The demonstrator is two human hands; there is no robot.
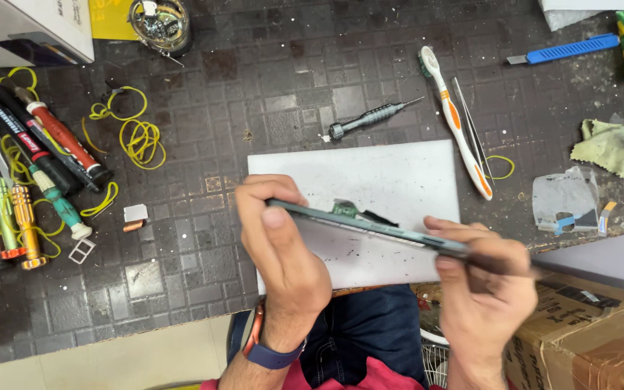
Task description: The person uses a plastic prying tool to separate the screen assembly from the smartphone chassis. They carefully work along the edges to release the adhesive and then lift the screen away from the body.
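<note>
A dark, paint-flecked workbench (269,79) with a grid pattern is being used as the work surface, with a white board (399,177) lying on it. Above the board, a slim grey phone (359,225) is being held edge-on, a green circuit part showing at its opened side. Its left end is being pinched by the left hand (279,253), fingers closed on it; its right end is being gripped by the blurred right hand (482,285). A screwdriver (370,119) and a toothbrush (456,119) are lying nearby.
</note>
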